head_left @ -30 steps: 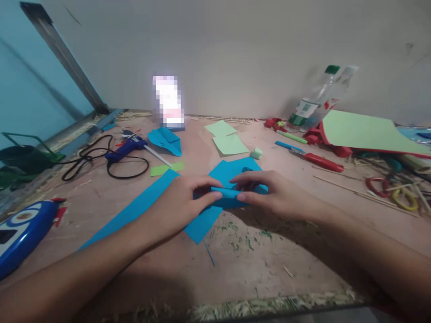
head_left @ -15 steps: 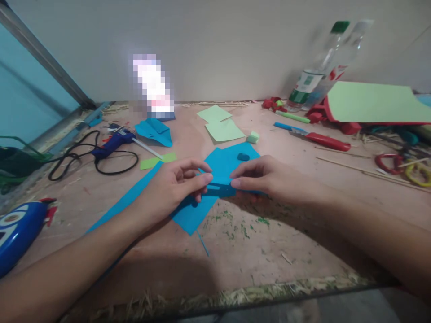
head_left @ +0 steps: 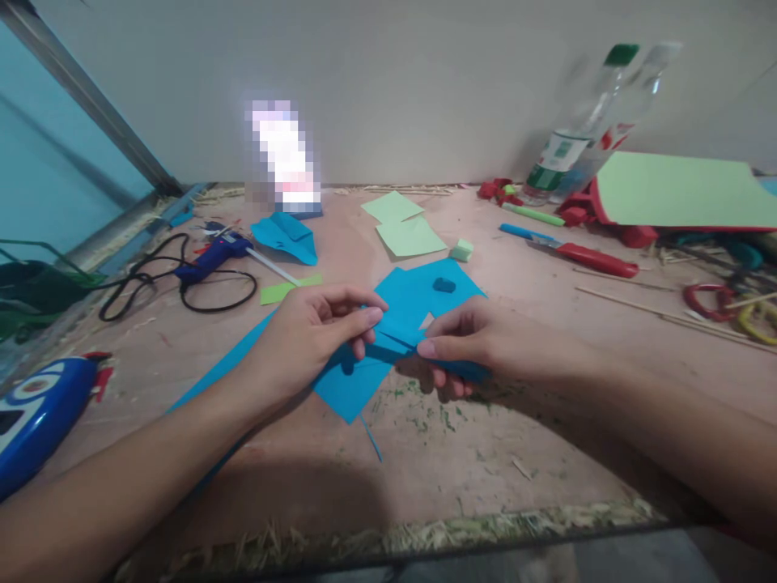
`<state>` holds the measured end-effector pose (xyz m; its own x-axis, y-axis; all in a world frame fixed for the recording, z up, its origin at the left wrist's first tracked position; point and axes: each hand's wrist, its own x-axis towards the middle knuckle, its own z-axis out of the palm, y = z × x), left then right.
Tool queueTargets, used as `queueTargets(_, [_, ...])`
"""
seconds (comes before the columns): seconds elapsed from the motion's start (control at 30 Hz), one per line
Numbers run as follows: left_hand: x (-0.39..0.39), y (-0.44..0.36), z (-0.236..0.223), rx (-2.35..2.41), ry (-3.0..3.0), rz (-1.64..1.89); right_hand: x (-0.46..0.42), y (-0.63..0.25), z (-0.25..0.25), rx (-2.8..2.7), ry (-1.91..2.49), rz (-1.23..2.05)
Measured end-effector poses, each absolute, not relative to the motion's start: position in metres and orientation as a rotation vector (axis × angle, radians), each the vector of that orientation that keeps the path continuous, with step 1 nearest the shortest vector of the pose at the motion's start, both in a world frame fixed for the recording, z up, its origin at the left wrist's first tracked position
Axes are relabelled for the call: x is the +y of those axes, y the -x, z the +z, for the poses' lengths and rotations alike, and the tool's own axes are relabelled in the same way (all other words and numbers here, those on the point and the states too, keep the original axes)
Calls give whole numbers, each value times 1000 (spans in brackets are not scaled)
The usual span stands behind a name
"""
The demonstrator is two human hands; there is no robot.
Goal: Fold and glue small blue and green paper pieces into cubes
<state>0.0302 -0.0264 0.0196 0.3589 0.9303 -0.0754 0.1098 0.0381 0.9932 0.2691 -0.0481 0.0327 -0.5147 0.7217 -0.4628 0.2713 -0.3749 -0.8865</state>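
Before me my left hand (head_left: 321,328) is closed in a pinch, thumb against forefinger, at one end of a narrow strip of blue paper (head_left: 401,335). The other end sits between the thumb and fingers of my right hand (head_left: 467,340). The strip is stretched slightly slanted above blue paper sheets (head_left: 352,393) on the table, its shadow falling on them. Part of it is hidden by my fingers. A small dark-blue folded piece (head_left: 444,285) lies on the sheets just beyond my right hand.
A blue glue gun (head_left: 215,257) with a black cord lies at left, near a blue tape-like tool (head_left: 42,417). Pale green paper squares (head_left: 411,236) are behind the sheets. At right are a red-handled cutter (head_left: 598,259), scissors handles (head_left: 707,301), thin sticks and bottles (head_left: 558,162).
My right hand has tilted and dropped slightly, so the blue strip now slopes down toward it. My left hand keeps its pinch. The whole view has shifted slightly.
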Motion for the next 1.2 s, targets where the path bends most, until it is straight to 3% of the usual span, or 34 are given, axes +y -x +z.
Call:
queueTargets(0.3, [-42,-31,25,948,-1522,790,-58,-266,36,-1565,1176,1916])
queueTargets(0.57, [-52,-43,31,828,-1285,850,-75,-250,28,-1048,968,2047])
queueTargets(1.2, [-54,-46,26,877,-1103,817,-79,-247,14,-941,983,1983])
